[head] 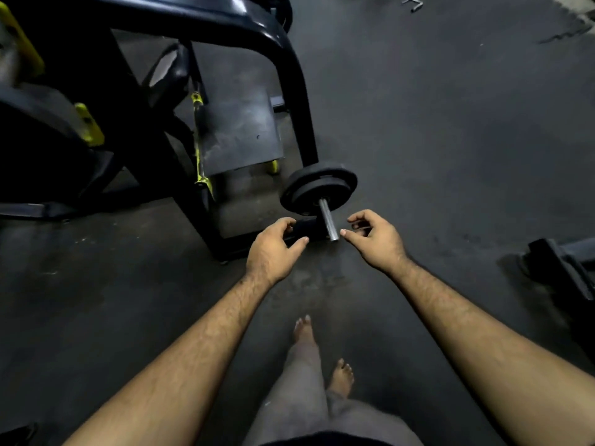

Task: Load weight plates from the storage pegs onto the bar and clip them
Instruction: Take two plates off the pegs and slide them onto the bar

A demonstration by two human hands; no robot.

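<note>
A black round weight plate (317, 185) sits on a short steel peg (328, 222) low on a black gym machine frame (289, 75); a second plate seems stacked behind it. The peg's bare silver end points toward me. My left hand (273, 249) hovers just left of the peg's tip, fingers curled and apart, holding nothing. To the right of the tip is my right hand (373, 239), also empty with fingers spread. Neither hand touches the plate or the peg. No bar or clip is in sight.
The machine's black and yellow frame fills the upper left, with a grey metal footplate (238, 130). Another dark piece of equipment (563, 268) sits at the right edge. My bare feet (304, 329) stand on the dark rubber floor below the hands.
</note>
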